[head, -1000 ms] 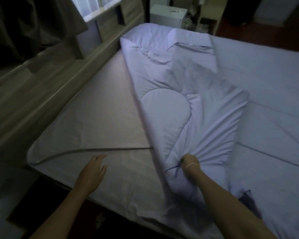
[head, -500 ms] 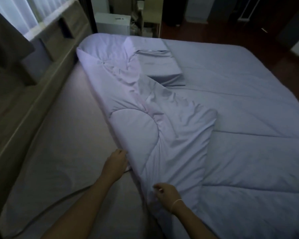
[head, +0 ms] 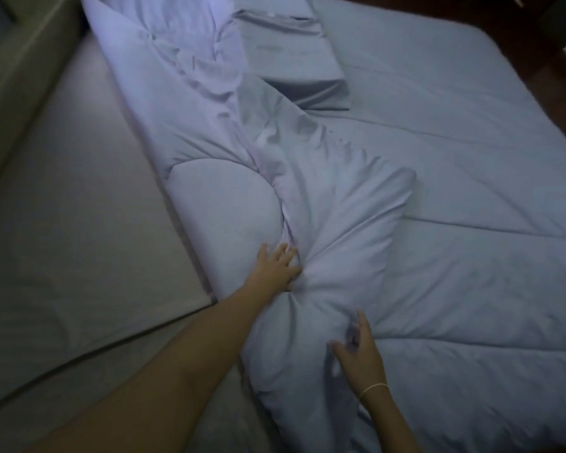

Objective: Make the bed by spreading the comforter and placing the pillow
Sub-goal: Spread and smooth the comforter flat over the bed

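The pale blue comforter covers the right part of the bed. Its left side is folded back on itself in a bunched ridge that runs from the far left down to me. My left hand rests on this ridge with fingers spread, and creases fan out from under it. My right hand is nearer to me and pinches a fold of the comforter between thumb and fingers. A flat pillow in the same blue lies on the comforter at the far end.
The bare fitted sheet of the mattress is exposed on the left. A wooden headboard ledge runs along the left side. Dark wooden floor shows past the bed's far right corner.
My left hand has moved from the comforter's edge up onto the bunched ridge. My right hand has shifted right along the fold. The view has come closer over the bed.
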The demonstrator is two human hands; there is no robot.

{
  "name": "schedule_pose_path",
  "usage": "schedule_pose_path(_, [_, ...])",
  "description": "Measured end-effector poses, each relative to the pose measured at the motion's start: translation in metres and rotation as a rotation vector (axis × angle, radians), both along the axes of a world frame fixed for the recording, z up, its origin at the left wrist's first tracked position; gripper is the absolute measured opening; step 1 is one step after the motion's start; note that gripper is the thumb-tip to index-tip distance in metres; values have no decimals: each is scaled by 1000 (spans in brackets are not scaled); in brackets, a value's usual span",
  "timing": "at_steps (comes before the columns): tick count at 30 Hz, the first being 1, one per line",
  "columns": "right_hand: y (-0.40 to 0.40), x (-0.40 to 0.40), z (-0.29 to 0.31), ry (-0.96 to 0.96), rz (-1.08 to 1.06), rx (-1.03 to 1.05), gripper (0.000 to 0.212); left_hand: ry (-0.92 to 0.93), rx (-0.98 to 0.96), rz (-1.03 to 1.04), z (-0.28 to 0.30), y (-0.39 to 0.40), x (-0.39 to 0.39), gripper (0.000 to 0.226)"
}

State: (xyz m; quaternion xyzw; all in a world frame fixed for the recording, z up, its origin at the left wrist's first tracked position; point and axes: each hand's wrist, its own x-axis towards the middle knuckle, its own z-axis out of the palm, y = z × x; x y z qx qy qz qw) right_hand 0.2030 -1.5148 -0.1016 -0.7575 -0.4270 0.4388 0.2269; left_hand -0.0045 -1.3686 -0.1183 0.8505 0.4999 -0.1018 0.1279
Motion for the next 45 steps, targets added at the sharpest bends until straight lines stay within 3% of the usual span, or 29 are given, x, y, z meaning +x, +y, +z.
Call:
schedule_pose_path(2, [2, -1, -4, 31, -35, 19, 93, -85, 143, -43, -14, 1, -10, 24])
schedule_pose_path(5, [17, -4, 7, -46, 37, 119, 89, -310, 216, 76, -2, -6, -28, 19])
schedule_pose_path(9, [59, -16, 31, -121, 48, 293, 77, -264, 240, 278, 19, -39, -82, 17])
schedule_pose_path(12, [100, -24, 44, -180, -52, 360, 76, -225, 103, 453, 20, -88, -149, 30])
schedule_pose_path(14, [122, -27, 38, -243, 27, 195, 88, -219, -51, 550, 16, -123, -192, 41])
schedule_pose_path(17, [126, -38, 7, -418, 374, -148, 107, -241, -267, 705, 27, -153, -218, 18])
schedule_pose_path(19, [117, -45, -9, -508, 458, -138, 101, -346, -336, 772, 32, -153, -207, 25])
schedule_pose_path(24, [122, -56, 26, -108, 207, 41, 48, -573, -69, 912, 66, -120, -126, 40])
schedule_pose_path(27, [127, -74, 76, 107, 264, 98, 48, -773, -86, 878, 107, -97, -77, 45])
schedule_pose_path(30, [119, -105, 125, 237, 372, 236, 44, -1027, -240, 1019, 139, -74, -61, 41])
schedule_pose_path(33, [106, -136, 159, 448, 466, 268, 39, -1275, -385, 1186, 167, -65, -77, 53])
schedule_pose_path(36, [95, -157, 176, 665, 415, 106, 45, -1195, -364, 1217, 182, -74, -112, 50])
schedule_pose_path(39, [80, -175, 176, 742, 263, -35, 37, -1167, -239, 1283, 171, -99, -162, 25])
schedule_pose_path(45, [35, -239, 159, 589, 257, -120, 20, -1435, -233, 1574, 134, -207, -289, 40])
